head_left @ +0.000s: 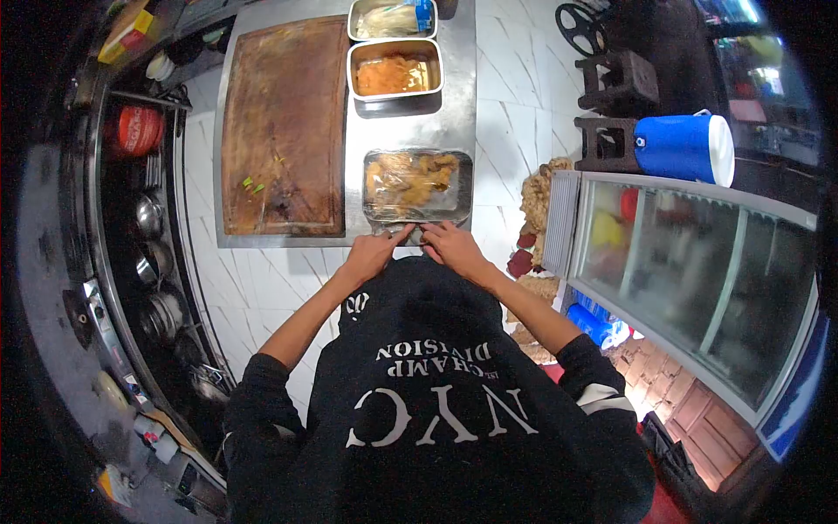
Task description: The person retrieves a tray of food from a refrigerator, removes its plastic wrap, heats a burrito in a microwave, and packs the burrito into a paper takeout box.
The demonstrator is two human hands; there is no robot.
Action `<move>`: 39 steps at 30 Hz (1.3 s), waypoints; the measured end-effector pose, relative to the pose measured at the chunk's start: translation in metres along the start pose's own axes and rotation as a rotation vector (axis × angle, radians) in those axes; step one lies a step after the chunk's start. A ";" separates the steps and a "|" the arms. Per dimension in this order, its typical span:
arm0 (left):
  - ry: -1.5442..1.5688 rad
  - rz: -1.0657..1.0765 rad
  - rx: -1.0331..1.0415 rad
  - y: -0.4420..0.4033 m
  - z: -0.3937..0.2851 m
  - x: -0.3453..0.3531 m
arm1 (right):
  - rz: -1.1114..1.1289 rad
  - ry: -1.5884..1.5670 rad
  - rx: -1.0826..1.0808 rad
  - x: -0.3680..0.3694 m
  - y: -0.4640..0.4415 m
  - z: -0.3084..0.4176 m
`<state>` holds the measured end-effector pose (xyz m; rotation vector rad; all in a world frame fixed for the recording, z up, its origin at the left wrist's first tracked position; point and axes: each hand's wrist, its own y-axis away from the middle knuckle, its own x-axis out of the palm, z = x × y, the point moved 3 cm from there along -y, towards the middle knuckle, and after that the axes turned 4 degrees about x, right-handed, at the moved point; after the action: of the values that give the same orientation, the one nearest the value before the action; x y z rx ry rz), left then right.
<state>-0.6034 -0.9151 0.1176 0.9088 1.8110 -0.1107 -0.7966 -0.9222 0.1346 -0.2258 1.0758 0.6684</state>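
Observation:
A metal tray (pixel 417 185) of yellowish-brown food, covered with clear plastic film, lies on the steel table (pixel 410 131) near its front edge. Both hands are at the tray's near side, close together. My left hand (pixel 374 253) has its index finger stretched toward the film's near edge. From the right, my right hand (pixel 449 247) reaches the same edge, its fingers bent and partly spread. Whether either hand pinches the film is too small to tell.
Left of the tray lies a large wooden cutting board (pixel 284 131) with green scraps. Behind it stand a white-rimmed container (pixel 395 98) of orange food and another container (pixel 393 37). A glass-topped freezer (pixel 681 271) and blue cooler (pixel 681 148) are right; shelved pans (pixel 153 262) are left.

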 end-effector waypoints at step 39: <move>-0.126 -0.024 0.021 0.026 0.025 -0.008 | 0.173 0.267 0.146 0.008 0.014 -0.009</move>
<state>-0.5670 -0.9128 0.1222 0.8761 1.7068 -0.1982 -0.8091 -0.9123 0.1249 -0.0978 1.4060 0.7239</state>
